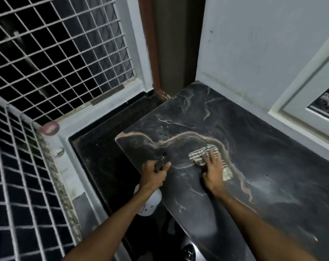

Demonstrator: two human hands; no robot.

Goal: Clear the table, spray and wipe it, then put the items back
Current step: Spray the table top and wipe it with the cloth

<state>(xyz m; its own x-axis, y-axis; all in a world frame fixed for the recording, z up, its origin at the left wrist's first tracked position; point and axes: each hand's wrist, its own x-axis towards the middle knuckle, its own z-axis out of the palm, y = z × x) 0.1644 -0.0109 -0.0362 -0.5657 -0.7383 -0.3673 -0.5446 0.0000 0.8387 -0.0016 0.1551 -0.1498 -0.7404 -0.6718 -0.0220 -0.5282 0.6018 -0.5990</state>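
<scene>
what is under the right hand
A striped cloth lies flat on the dark table under the right hand. The palm hides the cloth's middle.

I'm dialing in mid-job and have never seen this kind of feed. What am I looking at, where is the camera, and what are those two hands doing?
There is no machine here: a person wears one wide-angle camera on the head, looking forward and down at their own bare arms. The dark marble table has nothing on it except a striped cloth, which the right hand presses flat on the surface. The left hand grips the dark head of a spray bottle at the table's left edge; its white body shows below the wrist. A metal window grille fills the left side.
</scene>
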